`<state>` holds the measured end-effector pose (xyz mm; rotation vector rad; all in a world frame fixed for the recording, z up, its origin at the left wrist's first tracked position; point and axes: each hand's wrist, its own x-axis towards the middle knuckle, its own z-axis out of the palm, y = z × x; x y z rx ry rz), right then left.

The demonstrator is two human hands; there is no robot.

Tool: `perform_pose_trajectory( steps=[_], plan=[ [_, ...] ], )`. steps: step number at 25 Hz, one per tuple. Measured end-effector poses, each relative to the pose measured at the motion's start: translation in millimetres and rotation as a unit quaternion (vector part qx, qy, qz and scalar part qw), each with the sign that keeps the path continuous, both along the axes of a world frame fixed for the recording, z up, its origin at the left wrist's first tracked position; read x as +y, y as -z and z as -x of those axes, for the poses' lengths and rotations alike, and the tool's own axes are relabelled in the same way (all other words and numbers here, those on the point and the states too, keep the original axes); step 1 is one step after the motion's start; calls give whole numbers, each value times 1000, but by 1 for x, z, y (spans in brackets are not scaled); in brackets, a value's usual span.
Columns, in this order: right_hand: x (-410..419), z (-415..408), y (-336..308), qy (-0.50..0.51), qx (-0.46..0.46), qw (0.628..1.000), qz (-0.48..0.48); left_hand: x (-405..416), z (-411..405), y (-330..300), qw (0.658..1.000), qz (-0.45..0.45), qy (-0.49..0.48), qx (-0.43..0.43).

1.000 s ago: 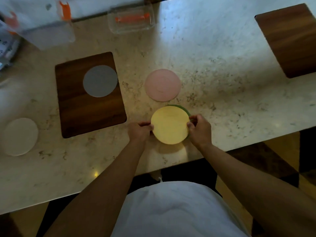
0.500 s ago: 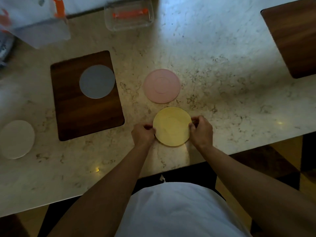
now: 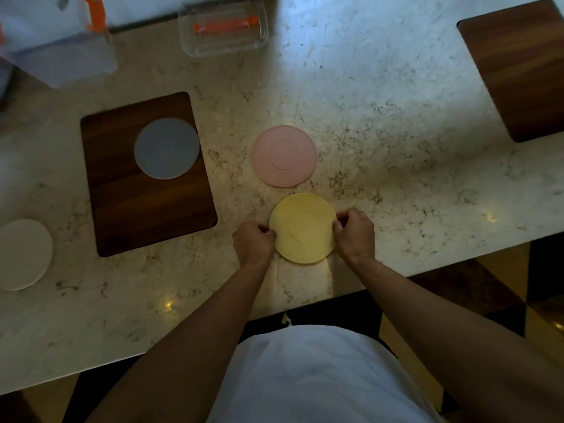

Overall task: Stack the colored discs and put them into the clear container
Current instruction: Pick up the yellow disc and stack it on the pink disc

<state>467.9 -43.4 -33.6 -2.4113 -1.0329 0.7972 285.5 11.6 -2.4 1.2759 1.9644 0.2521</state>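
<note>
Dim room, speckled beige marble countertop [image 3: 396, 123] with a blue-white light patch toward the far side; dark and yellow floor shows past the near edge. Round yellow disc [image 3: 303, 228] lies flat on the counter near the front edge, faint ring embossed in its middle; a thin dark sliver shows at its left rim, cannot tell what it is. Left hand [image 3: 254, 243] is at the disc's left edge, fingers curled in tight and pinching the rim. Right hand [image 3: 355, 232] is at the disc's right edge, fingers curled likewise and gripping the rim, thumb side up against the disc. Both forearms reach in from the bottom, over a white shirt [image 3: 314, 377]. Round pink disc [image 3: 284, 155] lies flat just beyond the yellow one, close but not touching, same ring mark. Round grey disc [image 3: 167, 148] rests on the far right part of a dark brown rectangular wooden board [image 3: 146, 209] left of centre. Round off-white disc [image 3: 23, 254] lies on the bare counter at the far left, partly cut by the frame. Clear rectangular plastic container [image 3: 224, 25] with an orange strip on it stands at the far edge of the counter, well apart from the hands. A larger translucent box with orange clip [image 3: 58, 38] is at top left, blurred. Second dark wooden board [image 3: 518, 68] lies at top right.
</note>
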Motion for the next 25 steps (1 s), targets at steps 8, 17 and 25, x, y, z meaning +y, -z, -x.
perform_pose_trajectory(
  steps=[8,17,25],
  plan=[
    [2,1,-3,12,-25,1000,1,3,-1,-1,1000,12,-25,3],
    [11,7,-7,61,12,997,34,9,-6,0,998,40,-42,-8],
    [7,7,-12,86,110,990,-36,20,0,-1,989,97,-77,-81]
  ],
)
